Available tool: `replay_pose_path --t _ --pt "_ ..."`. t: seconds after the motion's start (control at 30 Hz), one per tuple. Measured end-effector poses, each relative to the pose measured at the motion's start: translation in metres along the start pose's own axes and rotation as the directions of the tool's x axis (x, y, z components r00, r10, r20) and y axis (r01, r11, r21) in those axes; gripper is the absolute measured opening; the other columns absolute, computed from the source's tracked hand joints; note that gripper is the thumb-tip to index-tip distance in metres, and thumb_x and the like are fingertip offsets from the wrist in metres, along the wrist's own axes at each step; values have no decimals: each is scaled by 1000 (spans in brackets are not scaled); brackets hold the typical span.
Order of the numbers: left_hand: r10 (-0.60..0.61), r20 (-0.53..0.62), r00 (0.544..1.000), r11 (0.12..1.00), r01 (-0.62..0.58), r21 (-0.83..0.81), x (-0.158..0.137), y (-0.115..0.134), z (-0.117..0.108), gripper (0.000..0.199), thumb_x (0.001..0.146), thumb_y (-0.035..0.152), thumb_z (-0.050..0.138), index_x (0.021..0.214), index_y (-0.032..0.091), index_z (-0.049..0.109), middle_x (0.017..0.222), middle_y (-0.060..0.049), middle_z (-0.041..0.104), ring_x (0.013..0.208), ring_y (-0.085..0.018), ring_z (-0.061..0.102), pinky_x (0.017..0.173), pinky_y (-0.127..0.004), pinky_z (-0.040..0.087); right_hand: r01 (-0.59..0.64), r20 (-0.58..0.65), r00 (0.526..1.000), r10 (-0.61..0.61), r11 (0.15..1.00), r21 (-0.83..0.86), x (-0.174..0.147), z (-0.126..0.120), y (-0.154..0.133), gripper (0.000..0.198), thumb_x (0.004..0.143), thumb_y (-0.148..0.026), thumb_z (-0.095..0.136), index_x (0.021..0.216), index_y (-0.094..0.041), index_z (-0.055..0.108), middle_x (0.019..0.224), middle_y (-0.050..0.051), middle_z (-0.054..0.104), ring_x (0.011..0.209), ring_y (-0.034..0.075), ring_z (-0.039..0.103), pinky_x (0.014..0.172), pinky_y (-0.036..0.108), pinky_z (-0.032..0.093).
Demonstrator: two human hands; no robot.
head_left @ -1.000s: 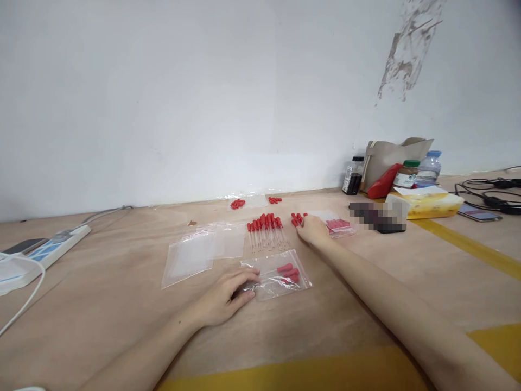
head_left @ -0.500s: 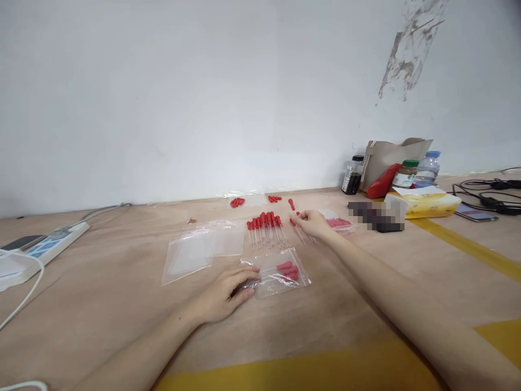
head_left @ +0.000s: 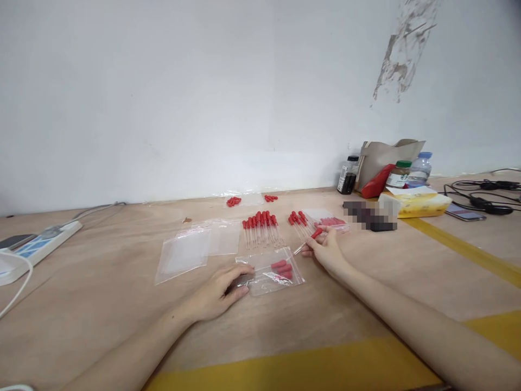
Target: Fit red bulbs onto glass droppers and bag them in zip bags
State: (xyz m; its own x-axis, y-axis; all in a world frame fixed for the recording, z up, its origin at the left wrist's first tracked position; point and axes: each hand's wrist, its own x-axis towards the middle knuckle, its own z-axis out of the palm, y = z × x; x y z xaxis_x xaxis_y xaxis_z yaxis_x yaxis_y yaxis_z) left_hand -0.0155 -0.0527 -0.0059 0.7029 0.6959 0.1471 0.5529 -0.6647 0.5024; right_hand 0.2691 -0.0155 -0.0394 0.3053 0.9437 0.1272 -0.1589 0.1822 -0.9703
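Note:
In the head view, a clear zip bag [head_left: 260, 287] lies flat on the table with a few glass droppers inside, their red bulbs [head_left: 280, 267] toward its right end. My left hand [head_left: 217, 292] rests at the bag's left end, fingertips touching it, thumb and fingers apart. Just right of the bag, my right hand [head_left: 328, 252] is closed on a single dropper [head_left: 316, 233], red bulb up and glass tip slanting down-left toward the bag. Beyond the bag lie a row of droppers [head_left: 260, 221] and a smaller group of droppers [head_left: 299, 219].
Flat zip bags [head_left: 183, 255] lie at left. Loose red bulbs [head_left: 233, 201] are near the wall, and a bag of droppers [head_left: 331, 221] is behind my right hand. A power strip [head_left: 61, 236] stands far left; a tissue pack [head_left: 423, 203], bottles [head_left: 347, 176] and cables [head_left: 484, 201] are right.
My right hand has come nearer, from the smaller dropper group to the bag's right side, with one dropper in its fingers. My left hand stays at the bag. The view has shifted slightly.

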Motion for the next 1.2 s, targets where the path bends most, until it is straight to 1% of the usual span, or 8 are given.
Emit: replay_pose_path --t 0.17,0.27,0.4,0.57,0.73,0.87,0.97,1.2 --pt "-2 1 1000 1000 2 14 0 -2 1 34 88 32 42 121 27 44 126 -3 48 115 -19 44 97 -36 37 -104 34 994 101 990 96 -8 10 -2 43 67 -25 60 92 -26 24 62 -9 52 50 12 60 53 29 54" --pt "-3 4 1000 1000 3 14 0 -2 1 38 88 32 42 125 28 40 130 -3 45 118 -20 42 98 -37 37 -142 101 985 137 989 42 -12 9 -3 37 67 -26 61 88 -24 31 64 -7 54 50 11 60 53 27 52" --pt "1 1 1000 1000 -1 19 0 -1 1 40 88 31 42 128 28 38 131 -2 43 119 -20 40 99 -38 35 -44 212 974 79 986 -163 -13 6 -1 32 60 -33 68 76 -18 46 61 -4 56 47 8 53 46 21 45" --pt "3 -10 1000 1000 -3 24 0 0 0 38 88 31 43 126 28 39 130 -2 45 118 -20 41 99 -38 35 88 299 954 12 943 -320 -15 10 1 28 58 -36 69 72 -14 58 67 3 63 59 13 58 55 25 47" --pt "7 -8 1000 1000 -7 13 0 1 0 38 88 32 42 126 28 40 129 -3 46 118 -20 42 99 -38 35 -37 405 900 160 954 -296 -20 13 -6 23 67 -31 61 83 -16 57 64 -1 61 46 9 51 44 21 41" --pt "-2 -1 1000 1000 2 23 0 1 0 38 88 32 42 126 28 40 130 -3 44 119 -20 40 100 -38 34 -31 355 917 183 919 -393 -21 6 -16 21 64 -25 63 80 -16 54 58 -4 55 40 6 43 38 17 33" --pt "14 0 1000 1000 -14 21 0 2 0 36 89 32 42 125 28 42 130 -3 44 120 -20 40 99 -38 35 -22 373 902 218 885 -464 -20 2 -16 17 63 -23 64 74 -15 54 51 -5 52 41 5 42 39 17 31" --pt "17 20 1000 1000 -17 24 1 0 1 31 89 30 40 119 29 49 132 -1 41 120 -19 39 99 -35 35 -81 439 856 273 909 -408 -25 4 -17 23 65 -29 64 79 -14 54 53 -4 56 40 4 43 39 15 30"
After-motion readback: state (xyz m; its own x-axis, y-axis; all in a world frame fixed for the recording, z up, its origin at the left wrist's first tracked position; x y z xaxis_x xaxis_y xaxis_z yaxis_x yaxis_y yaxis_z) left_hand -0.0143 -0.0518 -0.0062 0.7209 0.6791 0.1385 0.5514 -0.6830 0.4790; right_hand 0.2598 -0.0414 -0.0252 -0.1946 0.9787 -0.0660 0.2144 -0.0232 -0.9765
